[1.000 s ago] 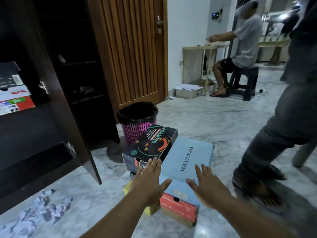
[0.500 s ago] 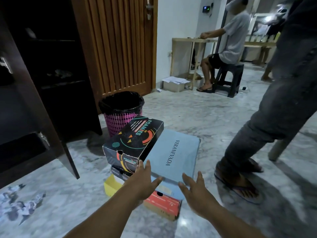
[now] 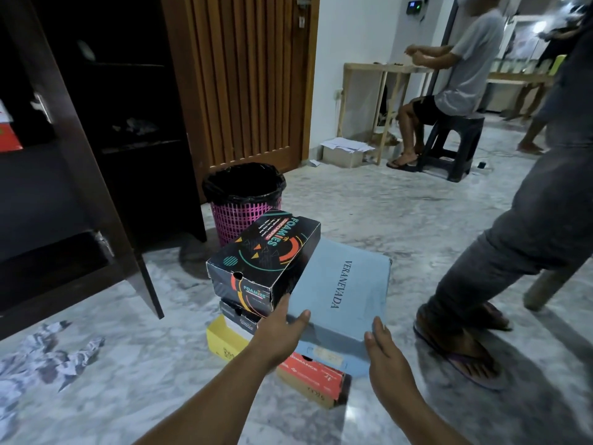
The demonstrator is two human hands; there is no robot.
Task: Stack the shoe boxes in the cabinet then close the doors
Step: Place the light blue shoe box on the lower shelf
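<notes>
A pile of shoe boxes stands on the marble floor. A light blue shoe box lies on top of an orange one. To its left, a black Foamies box sits on another black box and a yellow box. My left hand grips the blue box's near left corner, thumb on the lid. My right hand touches its near right corner with the thumb up; its fingers are hidden. The dark cabinet stands open at the left, with a red box on a shelf.
A pink bin with a black liner stands just behind the pile. A person's leg and sandalled foot are close on the right. Crumpled paper lies at the lower left. Another person sits on a stool far back.
Both my hands have moved forward from above the pile onto the blue box's near corners. My view has shifted closer and to the right; the standing person has stepped nearer.
</notes>
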